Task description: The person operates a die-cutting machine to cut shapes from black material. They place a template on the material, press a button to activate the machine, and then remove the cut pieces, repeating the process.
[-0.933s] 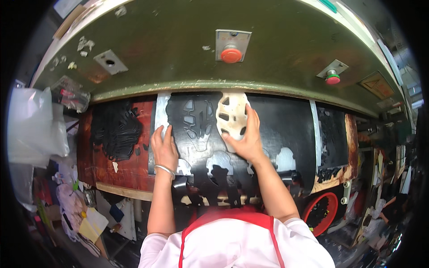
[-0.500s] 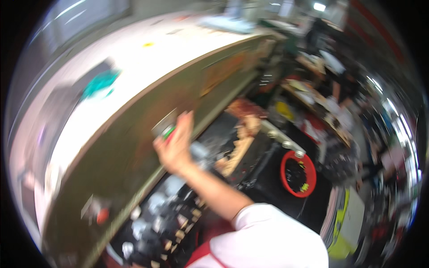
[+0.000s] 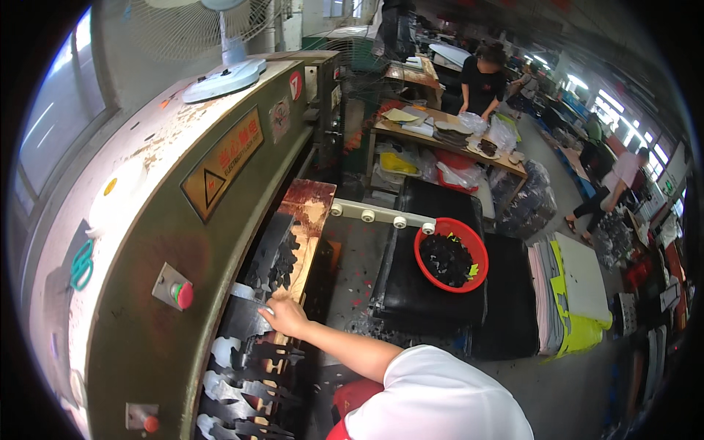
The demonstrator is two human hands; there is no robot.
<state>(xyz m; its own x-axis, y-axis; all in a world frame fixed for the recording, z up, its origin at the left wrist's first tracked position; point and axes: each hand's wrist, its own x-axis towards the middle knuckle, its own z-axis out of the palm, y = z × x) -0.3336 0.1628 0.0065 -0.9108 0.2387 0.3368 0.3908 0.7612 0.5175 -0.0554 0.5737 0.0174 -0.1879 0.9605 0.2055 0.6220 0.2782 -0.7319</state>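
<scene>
My right hand point(image 3: 287, 317) reaches in over the bed of a green press, its fingers closed at the edge of a dark flat sheet point(image 3: 248, 317). A pale grey piece shows by the fingertips; whether I grip it or the sheet is hard to make out. Beside the hand is a small tan scrap point(image 3: 280, 294). Nearer to me lie black cut-out pieces and shiny pale metallic-looking shapes point(image 3: 229, 392) on a wooden board. Beyond the hand, more black cut pieces point(image 3: 283, 262) lie on the board point(image 3: 306, 213). My left hand is out of view.
The press front point(image 3: 139, 323) carries a pink-red button point(image 3: 183, 295) and a lower red knob point(image 3: 151, 424). Teal-handled scissors point(image 3: 81, 265) and a fan point(image 3: 224, 79) are on top. A red basket point(image 3: 477, 282) of black scraps stands right. A co-worker point(image 3: 482, 84) works behind a table.
My right hand has left the front of the press, by the button, and come down to the sheet on the bed. The view has swung and is sharper.
</scene>
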